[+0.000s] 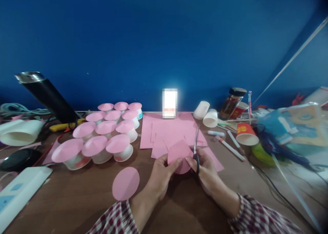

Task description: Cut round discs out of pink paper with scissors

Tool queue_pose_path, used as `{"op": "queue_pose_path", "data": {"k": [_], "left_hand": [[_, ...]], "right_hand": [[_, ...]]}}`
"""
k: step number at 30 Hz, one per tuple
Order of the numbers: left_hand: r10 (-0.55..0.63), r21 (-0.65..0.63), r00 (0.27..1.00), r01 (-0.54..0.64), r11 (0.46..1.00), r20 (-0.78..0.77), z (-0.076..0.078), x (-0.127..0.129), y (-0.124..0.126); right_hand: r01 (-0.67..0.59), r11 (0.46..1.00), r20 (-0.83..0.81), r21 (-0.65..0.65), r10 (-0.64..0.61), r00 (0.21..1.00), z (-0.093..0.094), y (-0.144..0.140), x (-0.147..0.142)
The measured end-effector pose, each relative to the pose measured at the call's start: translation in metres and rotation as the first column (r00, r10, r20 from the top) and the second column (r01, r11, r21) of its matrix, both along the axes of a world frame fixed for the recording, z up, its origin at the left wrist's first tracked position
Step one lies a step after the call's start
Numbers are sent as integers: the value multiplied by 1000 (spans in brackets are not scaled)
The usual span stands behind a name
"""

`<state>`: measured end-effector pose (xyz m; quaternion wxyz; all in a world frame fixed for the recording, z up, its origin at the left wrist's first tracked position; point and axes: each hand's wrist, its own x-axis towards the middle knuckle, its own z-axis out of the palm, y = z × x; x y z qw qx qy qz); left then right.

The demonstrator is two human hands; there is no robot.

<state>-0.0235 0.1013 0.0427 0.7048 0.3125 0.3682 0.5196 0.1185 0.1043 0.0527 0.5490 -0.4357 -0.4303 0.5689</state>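
A piece of pink paper (180, 151) with a rounded lower edge is gripped between the thumb and fingers of my left hand (159, 178). My right hand (207, 169) has a pair of scissors (197, 158) hooked in it, the blades pointing up and away from me. Its thumb also pinches the paper's right side. Below and left of the paper, a flat pink paper disc (125, 183) lies on the table. Pink paper sheets (147, 133) are spread just beyond my hands.
Rows of white paper cups topped with pink paper cones (68, 150) stand on the left. Further left are a black bottle (50, 97) and a white power strip (22, 196). To the right lie white cups (210, 118), markers (230, 148), a red cup (246, 134) and a glue gun (284, 152).
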Motion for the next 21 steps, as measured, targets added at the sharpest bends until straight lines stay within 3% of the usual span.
{"op": "queue_pose_path", "data": {"k": [9, 21], "left_hand": [[-6, 19, 1000, 6, 1000, -11, -5, -1, 1], [-5, 17, 1000, 5, 1000, 13, -1, 0, 0]], "right_hand": [[0, 998, 110, 59, -7, 994, 6, -3, -5], [-19, 996, 124, 93, 7, 992, 5, -4, -5]]}}
